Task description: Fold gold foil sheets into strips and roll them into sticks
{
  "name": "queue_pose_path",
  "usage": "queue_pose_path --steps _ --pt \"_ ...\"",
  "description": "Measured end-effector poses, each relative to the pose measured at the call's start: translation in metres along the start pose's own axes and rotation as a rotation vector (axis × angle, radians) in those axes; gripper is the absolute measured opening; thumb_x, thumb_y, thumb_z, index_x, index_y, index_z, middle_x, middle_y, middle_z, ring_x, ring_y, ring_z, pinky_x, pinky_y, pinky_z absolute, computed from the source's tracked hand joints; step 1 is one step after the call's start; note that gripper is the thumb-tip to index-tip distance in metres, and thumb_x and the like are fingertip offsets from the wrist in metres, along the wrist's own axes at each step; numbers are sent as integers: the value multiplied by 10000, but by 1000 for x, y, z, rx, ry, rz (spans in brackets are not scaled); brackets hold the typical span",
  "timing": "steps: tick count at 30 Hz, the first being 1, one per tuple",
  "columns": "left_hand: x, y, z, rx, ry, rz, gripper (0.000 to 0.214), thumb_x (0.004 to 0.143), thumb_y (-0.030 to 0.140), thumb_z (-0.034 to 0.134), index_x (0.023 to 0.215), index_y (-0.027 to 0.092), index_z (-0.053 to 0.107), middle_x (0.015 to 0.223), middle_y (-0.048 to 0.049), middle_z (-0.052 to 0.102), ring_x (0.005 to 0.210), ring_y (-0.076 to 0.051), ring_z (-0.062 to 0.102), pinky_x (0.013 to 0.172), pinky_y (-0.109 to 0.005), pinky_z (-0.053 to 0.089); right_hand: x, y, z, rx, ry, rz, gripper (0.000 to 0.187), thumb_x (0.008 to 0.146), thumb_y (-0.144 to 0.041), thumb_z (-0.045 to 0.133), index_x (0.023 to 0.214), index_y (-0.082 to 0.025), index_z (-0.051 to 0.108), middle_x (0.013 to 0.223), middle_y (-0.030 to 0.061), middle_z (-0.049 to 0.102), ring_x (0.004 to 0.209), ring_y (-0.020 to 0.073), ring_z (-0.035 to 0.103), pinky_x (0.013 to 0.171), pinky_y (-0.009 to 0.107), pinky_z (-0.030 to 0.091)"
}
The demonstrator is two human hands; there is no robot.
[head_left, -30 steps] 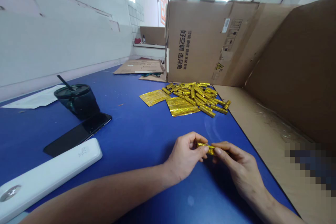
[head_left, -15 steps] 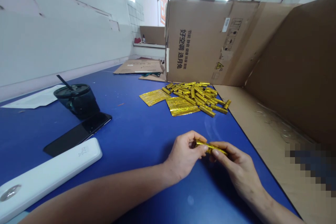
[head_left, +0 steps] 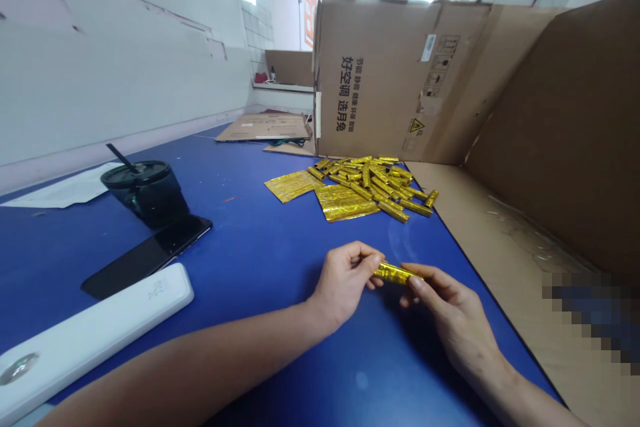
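A shiny gold foil tube (head_left: 395, 273) is held level between both hands, above the blue tabletop (head_left: 280, 260). My left hand (head_left: 345, 280) pinches its left end between thumb and fingers. On its right end the thumb and fingers of my right hand (head_left: 455, 307) are closed. Beyond the hands lies a heap of similar gold tubes (head_left: 367, 177). Two flat gold foil sheets are beside the heap: one sheet (head_left: 290, 185) to the left, the other sheet (head_left: 343, 204) partly under the tubes.
Left on the table are a dark cup with a straw (head_left: 145, 193), a black phone (head_left: 150, 257), a long white device (head_left: 100, 340) and white paper (head_left: 65, 187). Large cardboard walls (head_left: 390, 80) stand at the back and right. Flat cardboard (head_left: 265, 127) lies at the back.
My left fingers have shifted slightly up and left along the gold tube, so more of its middle shows. My right hand stays nearly in place at the other end.
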State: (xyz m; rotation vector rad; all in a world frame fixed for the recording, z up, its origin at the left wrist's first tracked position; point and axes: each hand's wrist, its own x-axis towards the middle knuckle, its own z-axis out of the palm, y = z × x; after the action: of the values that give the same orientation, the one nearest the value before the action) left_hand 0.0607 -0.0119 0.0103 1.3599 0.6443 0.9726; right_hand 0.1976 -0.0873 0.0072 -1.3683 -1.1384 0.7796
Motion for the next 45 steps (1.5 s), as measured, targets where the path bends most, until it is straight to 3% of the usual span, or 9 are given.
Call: queue_pose_path --steps 8,14,18,28,34,45 --pt "3 -3 -2 45 -19 31 161 729 248 537 806 110 568 659 -21 584 540 -99 541 498 -204 430 -1 0 0 38 19 -29 239 705 -303 597 905 -175 617 599 7 637 558 142 562 569 257 454" --pt "-2 -7 -3 249 -106 127 187 681 189 592 864 154 600 811 -20 612 718 -124 544 657 -224 426 -2 1 1 0 1 -133 173 682 -259 623 842 -200 650 743 24 645 664 157 584 633 260 475" --pt "-4 -6 -2 290 -110 155 158 691 171 577 847 160 603 800 -10 618 731 -127 549 675 -225 423 -2 4 2 26 33 -116 261 665 -272 639 918 -212 622 844 36 648 759 173 590 683 272 480" --pt "-5 -9 -1 276 -112 140 143 695 186 577 831 156 609 788 -17 619 728 -129 553 672 -227 424 0 0 1 -46 11 -154 152 672 -264 629 810 -210 662 796 26 642 726 162 584 652 247 479" --pt "-2 -11 -2 143 -109 41 160 718 236 555 826 120 575 675 -20 588 563 -97 520 531 -208 422 0 1 1 38 -2 -63 220 659 -282 644 863 -201 640 743 20 660 671 156 598 635 253 481" --pt "-4 -11 -1 128 -112 14 174 703 236 565 825 114 587 659 -19 584 525 -86 511 511 -205 431 -1 -4 3 13 -59 13 244 678 -337 615 849 -163 640 637 25 652 562 153 581 573 276 476"
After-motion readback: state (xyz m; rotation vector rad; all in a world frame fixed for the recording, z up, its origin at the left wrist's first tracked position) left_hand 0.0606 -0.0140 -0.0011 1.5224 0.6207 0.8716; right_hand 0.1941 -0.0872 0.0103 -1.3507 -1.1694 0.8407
